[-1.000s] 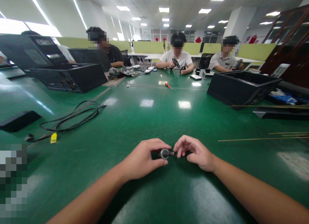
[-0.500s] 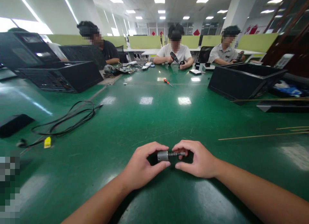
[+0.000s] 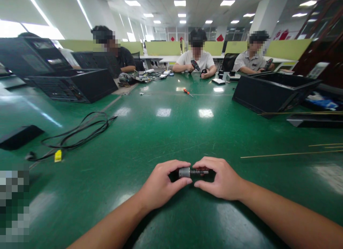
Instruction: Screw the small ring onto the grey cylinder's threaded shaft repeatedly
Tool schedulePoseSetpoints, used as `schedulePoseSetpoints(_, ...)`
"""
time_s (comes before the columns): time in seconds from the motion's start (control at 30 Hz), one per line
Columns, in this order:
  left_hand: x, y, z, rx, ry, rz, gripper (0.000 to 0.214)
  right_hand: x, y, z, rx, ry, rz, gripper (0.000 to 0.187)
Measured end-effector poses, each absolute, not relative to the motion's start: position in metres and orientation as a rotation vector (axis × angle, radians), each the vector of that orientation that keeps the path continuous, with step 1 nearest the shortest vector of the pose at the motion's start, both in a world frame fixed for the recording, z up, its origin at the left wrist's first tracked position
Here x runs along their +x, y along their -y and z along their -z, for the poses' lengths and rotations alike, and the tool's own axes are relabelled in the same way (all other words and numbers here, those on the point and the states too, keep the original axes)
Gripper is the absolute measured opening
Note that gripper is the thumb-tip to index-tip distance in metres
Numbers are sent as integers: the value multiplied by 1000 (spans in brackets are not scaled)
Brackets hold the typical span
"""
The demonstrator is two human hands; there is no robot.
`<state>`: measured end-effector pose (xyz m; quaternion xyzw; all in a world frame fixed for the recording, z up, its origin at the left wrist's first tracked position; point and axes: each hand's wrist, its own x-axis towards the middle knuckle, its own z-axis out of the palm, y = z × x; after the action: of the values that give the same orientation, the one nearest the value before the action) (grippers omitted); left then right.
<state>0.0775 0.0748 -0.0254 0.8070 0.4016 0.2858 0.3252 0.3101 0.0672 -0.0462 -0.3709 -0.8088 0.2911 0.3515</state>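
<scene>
Low over the green table, my left hand is closed on a small metal cylinder with a spring-wound shaft, thumb below and forefinger above its thick grey end. The thin shaft with its coil spring points to the right. My right hand curves around that shaft end, with thumb and forefinger apart. Its other fingers curl behind the shaft; whether they touch it is hard to see.
A looped black cable with a yellow tag lies on the left. Black computer cases stand at left and right. A red screwdriver lies farther off, thin sticks at right. Several people sit across; one holds a power drill.
The view has shifted slightly, so the surroundings sit a little lower and farther right. Both hands keep nearly the same pose around the metal part.
</scene>
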Motion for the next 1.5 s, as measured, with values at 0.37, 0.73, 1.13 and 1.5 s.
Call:
schedulePoseSetpoints(0.37, 78, -74, 25, 2099, -996, -738, 29, 309, -67, 46, -974, 2111, -741, 26)
schedulePoseSetpoints(0.73, 78, -74, 25, 2104, -993, -744, 29, 309, -67, 46, -947, 2116, -745, 21)
schedulePoseSetpoints(1.13, 79, -72, 24, 2128, -1022, -741, 29, 309, -66, 47, -920, 2127, -746, 17)
schedulePoseSetpoints(1.5, 81, -70, 23, 2140, -1023, -733, 29, 309, -68, 49, -920, 2132, -724, 11)
